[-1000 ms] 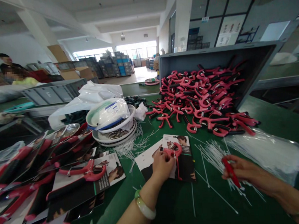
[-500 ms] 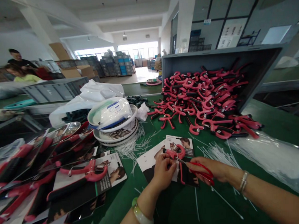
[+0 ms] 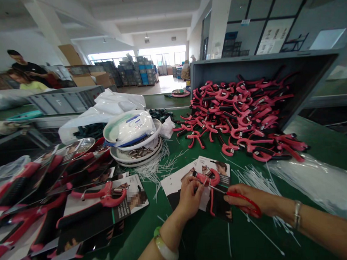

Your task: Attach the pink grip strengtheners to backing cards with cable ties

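Observation:
On a printed card (image 3: 225, 200) lies a pink hand grip (image 3: 213, 179) with a coil spring. My left hand (image 3: 188, 197) is closed with pinched fingers at its upper left part; the exact contact is partly hidden. A red-handled pair of scissors (image 3: 248, 199) is in my right hand (image 3: 238, 196), its metal blades pointing left toward my left fingertips. Below those fingertips hangs a small whitish piece (image 3: 204, 199) that I cannot make out. Several white cable ties (image 3: 259, 185) lie beside my right wrist.
A grey crate (image 3: 308, 88) tipped on its side spills a heap of pink hand grips (image 3: 236, 115). Carded hand grips (image 3: 93, 204) are piled at left. Behind stand stacked white bowls (image 3: 158, 129) and more cable ties (image 3: 152, 166). A clear plastic bag (image 3: 324, 184) lies at right. Two people are in the background.
My right hand and the scissors have moved right, drawing the blades back from the hand grip. My left hand stays at the hand grip. The view has shifted slightly.

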Action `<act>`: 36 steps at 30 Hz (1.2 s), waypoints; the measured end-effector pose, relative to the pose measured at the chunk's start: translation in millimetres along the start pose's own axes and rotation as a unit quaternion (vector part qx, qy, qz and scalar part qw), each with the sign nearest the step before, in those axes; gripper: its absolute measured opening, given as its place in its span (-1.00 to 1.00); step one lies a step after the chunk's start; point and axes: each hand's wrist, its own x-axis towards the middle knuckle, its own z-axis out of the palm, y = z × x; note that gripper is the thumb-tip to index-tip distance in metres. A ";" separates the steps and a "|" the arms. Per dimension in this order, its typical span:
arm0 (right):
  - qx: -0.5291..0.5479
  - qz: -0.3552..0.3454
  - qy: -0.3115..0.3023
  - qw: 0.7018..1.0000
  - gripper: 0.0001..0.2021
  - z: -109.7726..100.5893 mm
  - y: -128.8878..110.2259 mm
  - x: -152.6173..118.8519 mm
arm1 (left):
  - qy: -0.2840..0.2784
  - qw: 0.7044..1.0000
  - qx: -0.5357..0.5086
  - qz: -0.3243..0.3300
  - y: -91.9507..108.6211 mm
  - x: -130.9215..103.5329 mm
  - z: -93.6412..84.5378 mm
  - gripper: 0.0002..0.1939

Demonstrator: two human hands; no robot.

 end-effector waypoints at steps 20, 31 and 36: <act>-0.386 -0.029 -0.090 0.917 -0.44 -12.2 -78.0 40.8 | -0.097 0.966 0.216 -0.101 11.4 -8.5 -44.7 -0.72; -0.295 -0.111 -0.125 0.941 -0.56 -4.1 -57.9 38.4 | -0.092 0.969 0.219 -0.074 2.7 -5.1 -47.7 -0.72; -0.184 -0.024 -0.129 0.974 -0.57 -14.9 -33.5 13.2 | -0.113 0.963 0.244 -0.006 2.2 -7.0 -45.8 -0.74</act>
